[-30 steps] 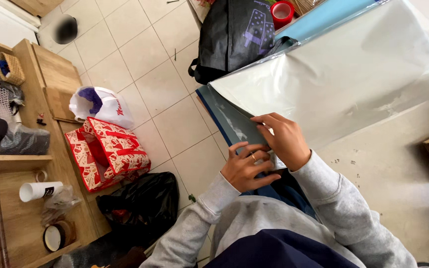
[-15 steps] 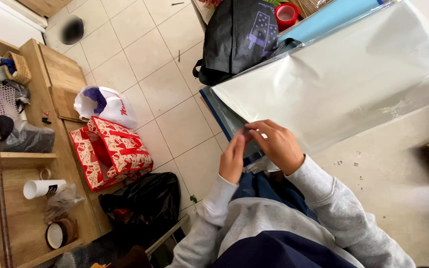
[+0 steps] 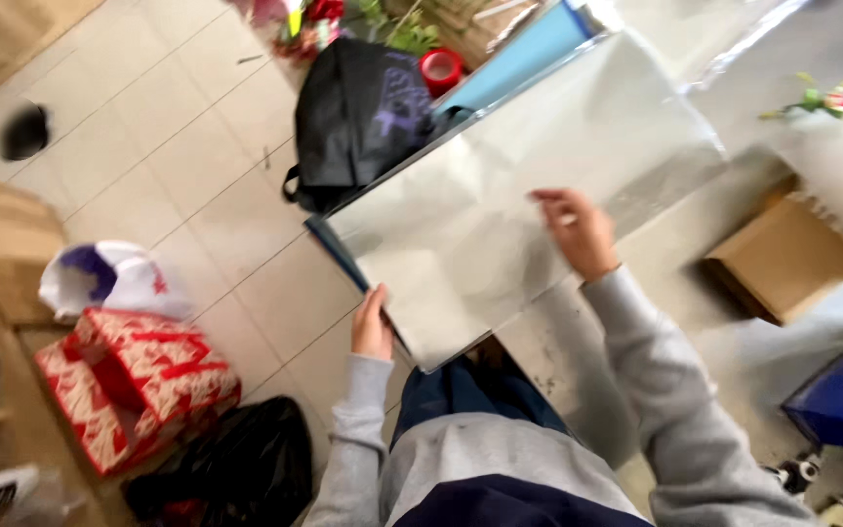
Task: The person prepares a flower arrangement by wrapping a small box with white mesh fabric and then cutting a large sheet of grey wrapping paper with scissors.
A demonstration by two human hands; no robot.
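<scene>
Now that our hands have parted, left hand [image 3: 373, 327] pinches the silver sheet's [image 3: 500, 224] near edge, right hand [image 3: 578, 229] rests open-fingered on its middle.

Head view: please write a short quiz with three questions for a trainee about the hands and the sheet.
1. True or false: the left hand grips the near edge of the silvery sheet.
2. Where is the right hand? A) on the sheet B) on the black backpack C) on the cardboard box
3. What lies on the floor tiles beside the red patterned bag, towards the backpack?

Key:
1. True.
2. A.
3. A white and purple cap.
</scene>
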